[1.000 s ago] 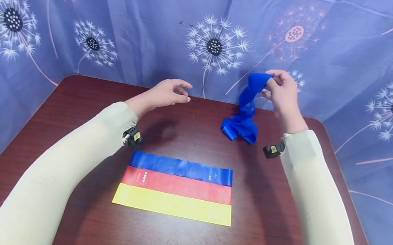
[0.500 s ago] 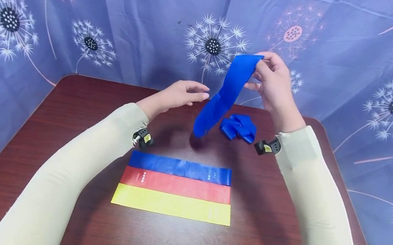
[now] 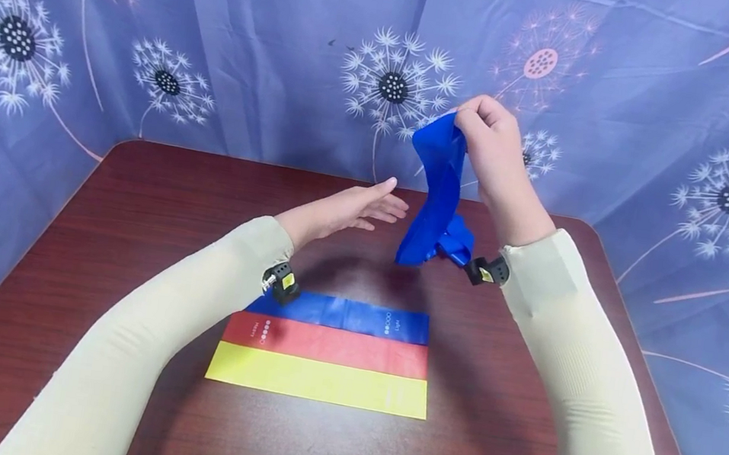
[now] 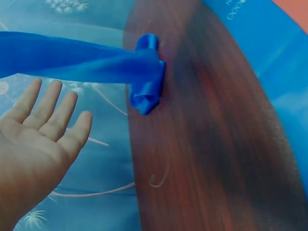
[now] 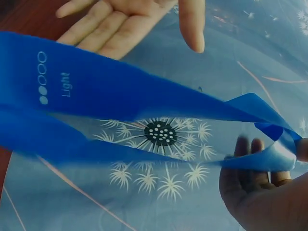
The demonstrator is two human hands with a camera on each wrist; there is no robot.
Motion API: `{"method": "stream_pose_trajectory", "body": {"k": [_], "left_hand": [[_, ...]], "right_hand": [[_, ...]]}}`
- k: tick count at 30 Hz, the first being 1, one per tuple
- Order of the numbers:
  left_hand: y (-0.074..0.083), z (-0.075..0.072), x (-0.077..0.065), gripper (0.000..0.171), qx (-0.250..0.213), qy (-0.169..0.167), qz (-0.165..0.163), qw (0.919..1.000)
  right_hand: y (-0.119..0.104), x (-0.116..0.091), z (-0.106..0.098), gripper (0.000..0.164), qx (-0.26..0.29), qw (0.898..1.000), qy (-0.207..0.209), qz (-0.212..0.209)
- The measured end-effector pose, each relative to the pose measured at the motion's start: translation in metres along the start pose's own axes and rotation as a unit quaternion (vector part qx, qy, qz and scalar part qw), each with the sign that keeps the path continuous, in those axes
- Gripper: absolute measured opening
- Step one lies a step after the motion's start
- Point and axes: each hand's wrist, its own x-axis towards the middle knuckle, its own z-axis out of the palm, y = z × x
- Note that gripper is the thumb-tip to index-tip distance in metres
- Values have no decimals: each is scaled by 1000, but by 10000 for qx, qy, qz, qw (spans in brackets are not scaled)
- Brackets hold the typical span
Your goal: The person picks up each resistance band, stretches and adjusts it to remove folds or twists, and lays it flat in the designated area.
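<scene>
My right hand [image 3: 497, 153] pinches the top end of a blue resistance band [image 3: 435, 183], which hangs as a loop above the back of the table. Printed on its side in the right wrist view are the word "Light" and a row of circles. My left hand [image 3: 356, 211] is just left of the hanging loop, fingers extended, holding nothing; the left wrist view shows its palm [image 4: 38, 149] apart from the band. Behind the loop's lower end lies a crumpled blue band [image 3: 459, 241], partly hidden.
Flat on the dark wood table [image 3: 321, 452] lie a blue band [image 3: 353, 314], a red band [image 3: 335, 345] and a yellow band [image 3: 317, 380], side by side. My left wrist camera [image 3: 281, 282] covers the blue one's left end. A patterned curtain [image 3: 276, 54] hangs behind.
The right hand has lifted one blue band off the crumpled pile and moved left with it, the loop swinging. The left hand has moved right and turned, fingers spreading toward the band.
</scene>
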Motion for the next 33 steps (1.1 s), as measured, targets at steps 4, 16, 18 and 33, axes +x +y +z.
{"method": "stream_pose_trajectory", "body": {"k": [4,16,18,33], "left_hand": [[-10,1,2,64,-23,158,66,9999],[-22,19,5,59,-146,173,72,9997],[-23,21,4,56,-353,-50,-16,9994],[-40,-7,-20,36,-487,-141,-494,9975]], "right_hand": [[1,1,0,27,148,9997,-1,176],[6,3,2,17,-847,9952,160,467],[8,4,1,16,-909,9943,174,530],[38,16,-45,29,-1388,9770,-521,1530]]}}
